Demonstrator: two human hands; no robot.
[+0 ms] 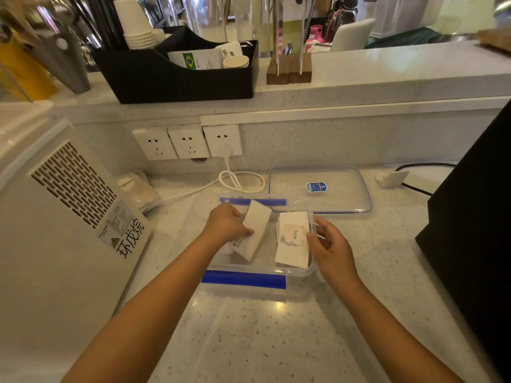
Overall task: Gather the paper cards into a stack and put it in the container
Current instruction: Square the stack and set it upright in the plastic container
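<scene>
A clear plastic container [243, 279] with blue clip flaps sits on the speckled counter in front of me. My left hand [225, 223] is shut on a stack of white paper cards [257, 229], held tilted over the container's left half. A second stack of white cards [293, 239], its top one printed "love.", rests against the container's right side. My right hand [329, 244] touches that stack's right edge with its fingers spread, beside the container's right wall.
The container's clear lid [320, 189] lies just behind it. A white appliance [55, 217] stands at the left, a black box [475, 217] at the right. A white cable [237, 181] loops from wall sockets [188, 142]. A black organizer tray [177, 76] sits on the upper ledge.
</scene>
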